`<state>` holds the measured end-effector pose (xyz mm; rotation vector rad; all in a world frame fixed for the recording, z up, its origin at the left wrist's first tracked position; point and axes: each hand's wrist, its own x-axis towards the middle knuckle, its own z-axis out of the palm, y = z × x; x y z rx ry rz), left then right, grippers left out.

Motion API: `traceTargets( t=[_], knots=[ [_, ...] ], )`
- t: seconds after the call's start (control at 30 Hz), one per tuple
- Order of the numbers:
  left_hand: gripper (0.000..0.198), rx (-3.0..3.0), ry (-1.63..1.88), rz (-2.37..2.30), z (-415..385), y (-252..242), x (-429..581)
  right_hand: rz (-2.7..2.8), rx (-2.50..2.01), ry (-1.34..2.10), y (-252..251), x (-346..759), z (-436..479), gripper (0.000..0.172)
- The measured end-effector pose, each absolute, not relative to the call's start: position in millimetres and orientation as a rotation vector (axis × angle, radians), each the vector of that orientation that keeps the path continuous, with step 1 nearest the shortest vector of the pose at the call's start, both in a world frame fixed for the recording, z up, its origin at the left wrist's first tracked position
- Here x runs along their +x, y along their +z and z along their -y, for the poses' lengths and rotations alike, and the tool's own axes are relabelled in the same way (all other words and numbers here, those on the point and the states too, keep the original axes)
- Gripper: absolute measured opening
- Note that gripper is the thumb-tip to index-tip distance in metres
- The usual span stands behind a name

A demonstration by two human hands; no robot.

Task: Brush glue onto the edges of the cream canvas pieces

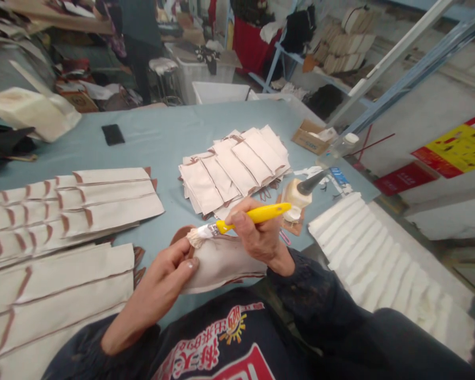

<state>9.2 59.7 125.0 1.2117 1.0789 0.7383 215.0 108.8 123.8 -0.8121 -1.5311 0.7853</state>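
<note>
Cream, brown-edged flat piece (225, 261) lies between both hands; left hand (162, 279) pinches its left end, right hand (258, 232) grips yellow-handled, pale-bristled brush (269, 212) over it.

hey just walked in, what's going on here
A person at a table has a yellow brush in the right grip, its pale bristles at the edge of a pale piece. The left grip pinches that piece near the bristles. A pile of similar pieces lies just beyond, with more overlapping rows on the left.
</note>
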Motion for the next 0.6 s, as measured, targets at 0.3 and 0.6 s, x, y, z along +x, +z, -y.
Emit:
traceTargets(
  t=[0.3,0.6],
  knots=[
    [0.039,0.987,0.725,-1.03,-53.8,122.7,6.5,1.56,-0.774,0.774,134.2,212.9,-105.5,0.036],
    [0.045,0.861,0.72,-1.016,-47.8,112.6,4.4,1.564,-0.797,0.858,131.6,210.8,-102.1,0.037]
  ],
)
